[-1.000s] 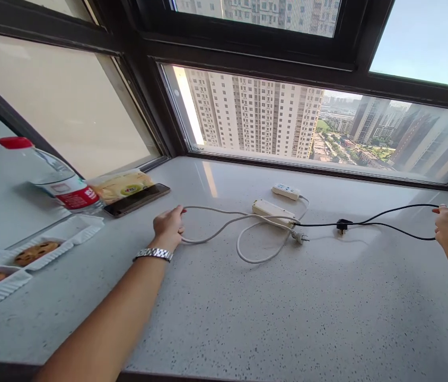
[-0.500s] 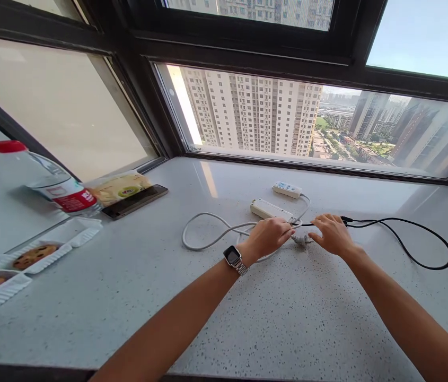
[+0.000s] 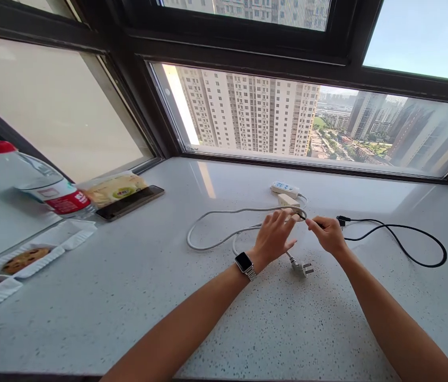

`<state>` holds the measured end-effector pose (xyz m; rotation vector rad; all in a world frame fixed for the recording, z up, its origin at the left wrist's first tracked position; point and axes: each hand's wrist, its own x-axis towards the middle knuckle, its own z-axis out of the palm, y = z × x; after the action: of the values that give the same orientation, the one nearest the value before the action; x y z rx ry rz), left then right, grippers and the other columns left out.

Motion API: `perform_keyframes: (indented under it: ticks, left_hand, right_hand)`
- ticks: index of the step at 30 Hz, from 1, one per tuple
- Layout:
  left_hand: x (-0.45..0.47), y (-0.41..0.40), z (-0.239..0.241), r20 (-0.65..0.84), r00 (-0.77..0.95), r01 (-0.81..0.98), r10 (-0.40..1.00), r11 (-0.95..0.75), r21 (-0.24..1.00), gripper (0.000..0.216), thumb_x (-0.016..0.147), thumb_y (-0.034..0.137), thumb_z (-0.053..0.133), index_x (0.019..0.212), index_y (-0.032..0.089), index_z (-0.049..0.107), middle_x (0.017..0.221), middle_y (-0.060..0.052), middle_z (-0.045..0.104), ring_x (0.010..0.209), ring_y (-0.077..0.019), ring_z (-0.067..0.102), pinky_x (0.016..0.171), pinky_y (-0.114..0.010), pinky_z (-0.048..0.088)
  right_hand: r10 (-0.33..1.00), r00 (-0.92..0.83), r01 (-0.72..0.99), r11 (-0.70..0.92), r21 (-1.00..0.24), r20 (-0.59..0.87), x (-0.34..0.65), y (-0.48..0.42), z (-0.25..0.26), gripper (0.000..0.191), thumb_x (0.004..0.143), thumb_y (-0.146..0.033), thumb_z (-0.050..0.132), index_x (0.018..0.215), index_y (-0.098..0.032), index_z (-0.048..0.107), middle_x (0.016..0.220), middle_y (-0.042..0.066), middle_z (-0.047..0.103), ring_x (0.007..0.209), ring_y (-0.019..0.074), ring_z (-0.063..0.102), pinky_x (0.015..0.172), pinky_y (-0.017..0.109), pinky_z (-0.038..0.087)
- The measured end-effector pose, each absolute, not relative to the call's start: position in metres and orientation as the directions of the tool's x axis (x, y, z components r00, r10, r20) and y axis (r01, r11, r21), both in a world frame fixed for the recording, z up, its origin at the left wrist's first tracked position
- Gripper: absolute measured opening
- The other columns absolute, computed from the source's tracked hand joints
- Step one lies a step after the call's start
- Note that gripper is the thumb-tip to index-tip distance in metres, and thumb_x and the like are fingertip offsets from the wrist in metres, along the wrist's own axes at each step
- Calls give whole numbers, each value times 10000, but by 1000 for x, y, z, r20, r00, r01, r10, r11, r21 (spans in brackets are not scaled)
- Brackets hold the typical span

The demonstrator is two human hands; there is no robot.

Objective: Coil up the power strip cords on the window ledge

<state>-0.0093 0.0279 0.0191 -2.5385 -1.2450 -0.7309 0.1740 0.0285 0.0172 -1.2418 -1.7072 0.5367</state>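
Note:
My left hand (image 3: 274, 233), with a watch (image 3: 244, 263) on its wrist, lies with fingers outstretched and thumb apart. Its fingertips are at the white block (image 3: 288, 200) and the grey cord (image 3: 211, 213); the block's near part is hidden. To the right, my right hand (image 3: 328, 234) is closed on the black cable (image 3: 414, 227), whose thin dark end points left toward the block. The cable's black plug end (image 3: 342, 219) lies just beyond that hand. Below my left hand a grey plug (image 3: 301, 268) rests on the counter, prongs pointing right.
Behind the hands lies a white power strip (image 3: 284, 188). A phone (image 3: 130, 202), a tissue pack (image 3: 114, 189), a red-capped bottle (image 3: 54, 192) and a tray (image 3: 73, 233) of cookies occupy the left side of the speckled counter (image 3: 208, 329). Windows border the back.
My left hand has loosened and spread its fingers. My right hand has curled closed on the black cable. The white block has turned, and the grey plug has slid nearer to me.

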Motion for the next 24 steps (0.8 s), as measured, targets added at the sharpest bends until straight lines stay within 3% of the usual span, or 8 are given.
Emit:
perform_keyframes:
  ticks: [4,9,15,18,21,24]
  left_hand:
    - [-13,43,10,465,405,849,787,-513,128,615,680,386,748,1195,201,467,1291,-134,502,1152,-301,481,888,-408,425]
    - [-22,67,3,250,431,855,867,-481,192,676,666,533,697,1200,165,503,1194,-145,577,1077,-306,544,853,-396,443]
    - [-14,107,18,189,358,915,914,-384,122,283,763,400,621,924,170,656,935,-134,668,941,-307,593,793,-412,441]
    - [-22,135,19,200,257,947,946,-288,144,159,777,286,605,819,145,668,904,-163,666,953,-335,590,748,-423,456]
    - [-47,156,19,213,99,971,972,-141,191,181,809,260,564,763,105,646,826,-188,659,879,-335,609,674,-413,469]
    - [-79,166,23,247,-38,967,968,-27,254,330,895,350,450,816,70,605,865,-171,650,874,-297,608,696,-395,471]
  right_hand:
    - [916,57,277,366,-888,396,198,18,8,443,745,-430,565,410,-185,410,408,-57,272,419,73,230,420,232,204]
    - [934,30,97,353,-931,357,236,9,0,478,712,-385,586,394,-209,276,413,-65,225,406,65,194,396,235,182]
    - [921,143,303,307,-902,362,249,8,1,451,697,-359,594,401,-208,288,416,-63,234,415,64,199,407,237,173]
    - [906,233,265,292,-919,355,255,9,0,450,696,-353,577,415,-218,252,425,-70,201,414,62,176,402,238,155]
    - [831,413,189,321,-928,372,267,7,-4,441,720,-333,549,430,-223,235,434,-75,177,407,64,161,395,240,159]
    - [758,516,224,331,-917,399,273,6,-8,446,745,-331,540,436,-222,238,437,-74,176,409,69,171,399,241,170]
